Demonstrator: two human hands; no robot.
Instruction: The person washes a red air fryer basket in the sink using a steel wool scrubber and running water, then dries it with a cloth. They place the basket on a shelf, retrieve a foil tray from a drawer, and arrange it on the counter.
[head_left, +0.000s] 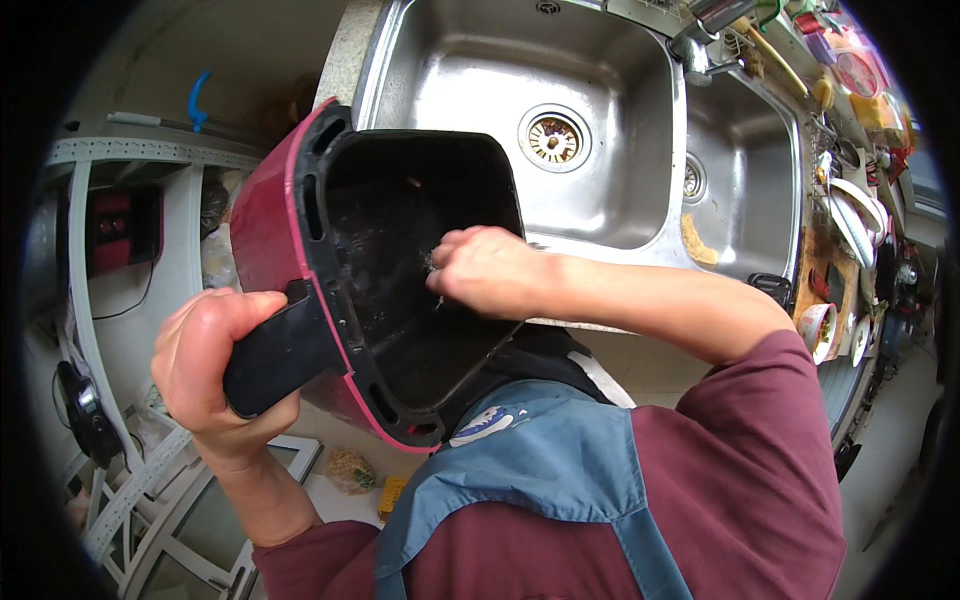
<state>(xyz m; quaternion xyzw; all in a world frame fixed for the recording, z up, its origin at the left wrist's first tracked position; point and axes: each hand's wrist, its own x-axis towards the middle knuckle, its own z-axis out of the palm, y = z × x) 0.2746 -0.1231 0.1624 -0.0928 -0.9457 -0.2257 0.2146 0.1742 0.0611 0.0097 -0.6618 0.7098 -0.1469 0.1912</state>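
My left hand (225, 352) is closed around the black handle of a red air fryer basket (262, 202), which is tilted so that its dark inside shows. Inside the basket, my right hand (484, 270) has its fingers curled around something small and silvery, perhaps a metal scourer; most of it is hidden by the fingers. Wet streaks and small specks mark the basket's inner wall. The basket is beside the near left edge of a steel double sink (480, 60), partly over it. Food scraps lie in the drain strainer (553, 142) of the larger bowl.
A yellowish loofah piece (697, 240) lies in the smaller bowl, near the faucet (697, 56). Dishes, a bowl (819, 334) and a cutting board crowd the counter at right. At left stands a white metal shelf (79, 225) with a red and black appliance (124, 225).
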